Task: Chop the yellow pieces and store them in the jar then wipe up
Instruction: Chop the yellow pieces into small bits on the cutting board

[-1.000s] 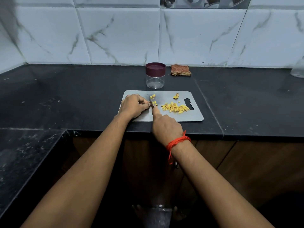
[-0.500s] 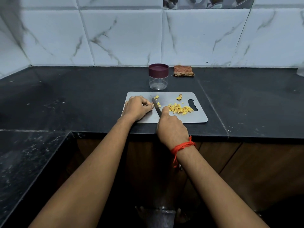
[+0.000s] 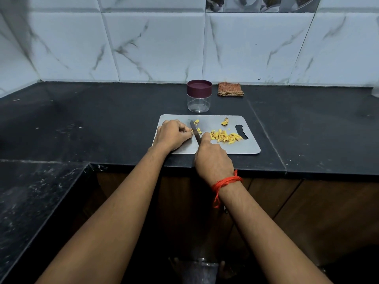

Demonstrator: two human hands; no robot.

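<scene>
Gripped a grey-bladed kitchen knife (image 3: 195, 133) in the right hand (image 3: 213, 160), fingers closed tight around the hidden handle, index finger stretched forward onto the blade's back. Laid the blade slantwise on a grey rectangular cutting board (image 3: 235, 148), tip pointing away and slightly left. Rested the left hand (image 3: 173, 134) on the board's left part, fingers (image 3: 188, 133) curled closed, their tips just beside the blade's left face; could not tell whether a piece lay pinched beneath them.

Showed the chopped yellow pieces (image 3: 224, 136) mostly as one loose heap just right of the right index finger, spreading toward the board's wavy handle cut-out. Showed a few more yellow bits (image 3: 198, 131) touching or just beside the blade's right face, another small bit (image 3: 196, 121) near the knife tip, and two larger chunks (image 3: 225, 121), partly brownish, near the far edge. Appeared bright yellow, short, sliver-like and uneven in cut.

Placed on a black stone table (image 3: 102, 119), with the board close to the near edge. Included a clear round jar (image 3: 199, 100) with a maroon lid on, standing just beyond the board's far edge, apart from both hands. Included a folded brown checked cloth (image 3: 230, 89) to the right of the jar, against a white marble-patterned tiled wall (image 3: 153, 48). Wore a red thread (image 3: 225, 181) around the right wrist.
</scene>
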